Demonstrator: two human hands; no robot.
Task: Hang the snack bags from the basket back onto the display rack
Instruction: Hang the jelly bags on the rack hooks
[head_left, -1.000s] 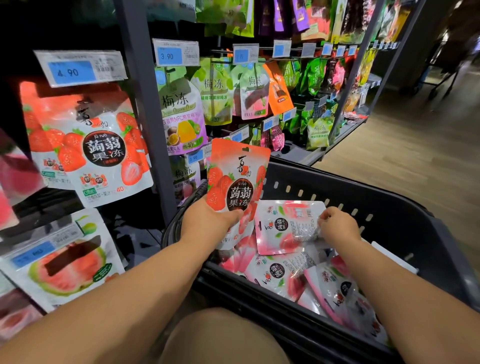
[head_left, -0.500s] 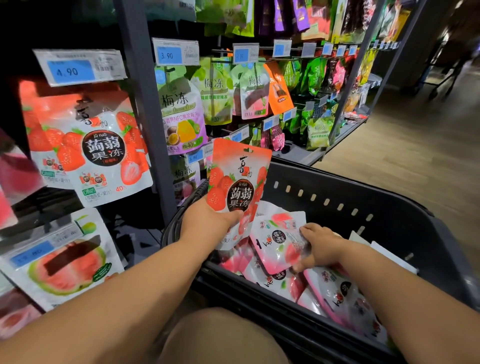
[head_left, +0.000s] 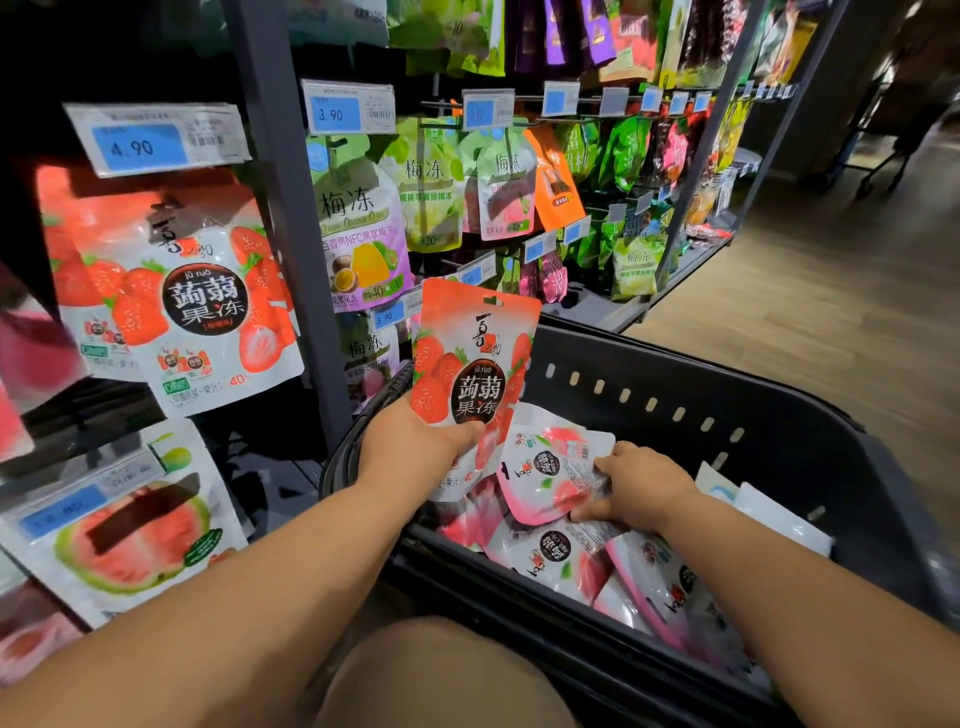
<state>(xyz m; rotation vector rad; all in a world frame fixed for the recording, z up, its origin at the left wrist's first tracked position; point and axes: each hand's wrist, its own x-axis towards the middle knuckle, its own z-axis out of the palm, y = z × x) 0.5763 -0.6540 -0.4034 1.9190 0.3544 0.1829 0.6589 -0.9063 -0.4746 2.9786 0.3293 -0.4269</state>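
My left hand grips a red strawberry snack bag by its lower part and holds it upright over the left rim of the black basket. My right hand is inside the basket and grips a pink-and-white snack bag, lifted at a tilt off the pile. Several more pink snack bags lie beneath it. A matching strawberry bag hangs on the display rack at the left under a 4.90 price tag.
A grey rack upright stands between the strawberry bags and the green plum-jelly bags. A watermelon bag hangs low on the left. White packets lie at the basket's right side. Wooden aisle floor stretches to the right.
My right hand went from touching a flat bag to gripping the pink bag and lifting it at a tilt. My left hand with the strawberry bag has barely moved.
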